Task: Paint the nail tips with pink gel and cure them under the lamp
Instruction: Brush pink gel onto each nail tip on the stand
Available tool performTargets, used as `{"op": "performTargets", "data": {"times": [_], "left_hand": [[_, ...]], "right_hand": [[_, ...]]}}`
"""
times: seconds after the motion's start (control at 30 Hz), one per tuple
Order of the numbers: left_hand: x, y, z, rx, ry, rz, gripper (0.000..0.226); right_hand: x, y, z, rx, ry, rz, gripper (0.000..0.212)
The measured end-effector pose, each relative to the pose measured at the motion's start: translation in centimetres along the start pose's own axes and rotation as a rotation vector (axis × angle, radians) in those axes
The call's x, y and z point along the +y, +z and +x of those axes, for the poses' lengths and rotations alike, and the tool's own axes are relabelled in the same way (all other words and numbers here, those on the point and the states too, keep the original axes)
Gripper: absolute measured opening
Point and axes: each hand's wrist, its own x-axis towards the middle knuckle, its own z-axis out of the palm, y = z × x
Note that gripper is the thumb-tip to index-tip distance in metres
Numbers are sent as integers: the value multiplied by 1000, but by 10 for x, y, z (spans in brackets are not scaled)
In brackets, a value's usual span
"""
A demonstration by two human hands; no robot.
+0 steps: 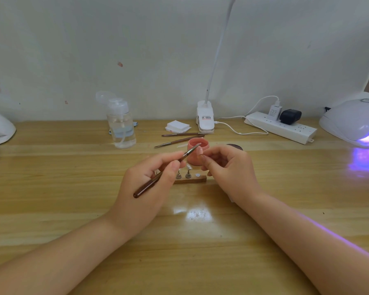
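Pink gel fills the small round jar (pixel 197 153) that stands open on the wooden table (pixel 73 188), just behind your two hands. Your left hand (pixel 146 188) pinches a thin brush (pixel 164 169) between thumb and fingers, its dark glossy handle slanting down across the palm and its metal ferrule and flat bristles pointing up to the right, over the jar's rim. Your right hand (pixel 228 167) has its fingers curled in, pinching a pale pink nail tip (pixel 200 150) at the fingertips, right by the bristles; whether the two touch is too fine to tell. Beneath the hands lies a narrow wooden stand (pixel 191 179) with two small metal pegs upright on it and a white round dot beside them. Behind the jar rest two more slim brushes (pixel 179 140), lying nearly flat, and a stack of white square pads (pixel 178 126). To the left stands a clear plastic pump bottle (pixel 121 126) with liquid inside. A white clip lamp (pixel 205 119) with a bendy neck sits at the back, its cable running to a white power strip (pixel 280 127) that carries a white plug and a black one. At far right a smooth white domed curing lamp (pixel 354 122) glows violet from its mouth, throwing a purple patch on the tabletop.
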Motion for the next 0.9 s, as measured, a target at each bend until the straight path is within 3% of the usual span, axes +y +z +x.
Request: {"op": "performTargets", "data": {"times": [0.53,0.73,0.9], "left_hand": [[-2,0,-2,-10,57,23,20],[-3,-2,-3,58,120,-22,23],[-6,-3,-1,-12,123,-9,15]], "right_hand": [[-2,0,-2,30,-62,-47,11],[-1,-1,-1,65,-44,-43,8],[0,-1,-1,57,-63,-43,14]]}}
